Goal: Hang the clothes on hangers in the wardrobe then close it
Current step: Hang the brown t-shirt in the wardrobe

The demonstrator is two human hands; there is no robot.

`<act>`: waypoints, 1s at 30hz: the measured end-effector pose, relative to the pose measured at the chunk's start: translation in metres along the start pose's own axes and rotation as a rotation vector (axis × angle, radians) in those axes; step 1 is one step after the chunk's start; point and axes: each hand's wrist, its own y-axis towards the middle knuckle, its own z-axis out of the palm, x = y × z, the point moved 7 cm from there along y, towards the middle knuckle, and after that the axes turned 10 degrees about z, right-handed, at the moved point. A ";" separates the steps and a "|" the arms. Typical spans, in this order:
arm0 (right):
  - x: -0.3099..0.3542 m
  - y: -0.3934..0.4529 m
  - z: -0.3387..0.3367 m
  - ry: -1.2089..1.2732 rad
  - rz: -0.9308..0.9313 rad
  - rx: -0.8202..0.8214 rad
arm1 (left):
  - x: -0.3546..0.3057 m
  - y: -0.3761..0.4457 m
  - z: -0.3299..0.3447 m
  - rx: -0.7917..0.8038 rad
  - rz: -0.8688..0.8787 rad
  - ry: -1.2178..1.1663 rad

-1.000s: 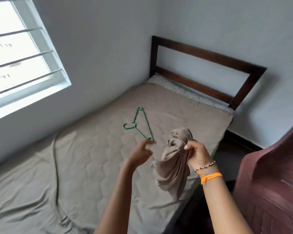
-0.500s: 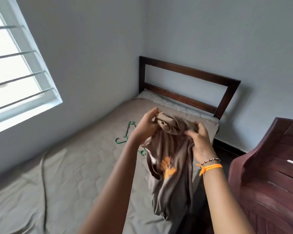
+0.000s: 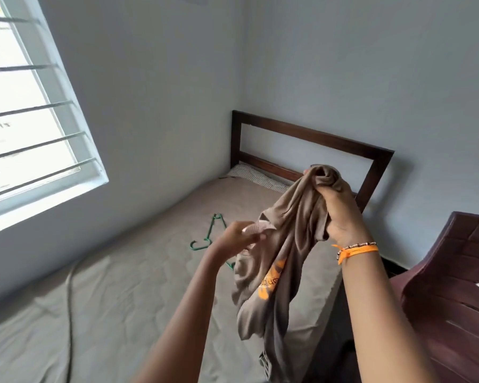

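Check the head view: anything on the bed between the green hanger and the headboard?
Nothing in the head view: between the green hanger and the headboard there is only bare brown quilted mattress cover, then a striped strip at the headboard's foot.

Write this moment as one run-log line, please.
hands: left hand pinches shirt edge, right hand grips bunched brown T-shirt | green hanger: on bed

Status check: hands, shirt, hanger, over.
Left hand pinches shirt edge; right hand grips bunched top. Hanger on bed, untouched. No wardrobe in view.
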 end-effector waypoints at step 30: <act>-0.165 0.093 -0.050 -1.597 0.186 0.381 | 0.088 0.004 -0.070 -0.489 -0.463 -0.109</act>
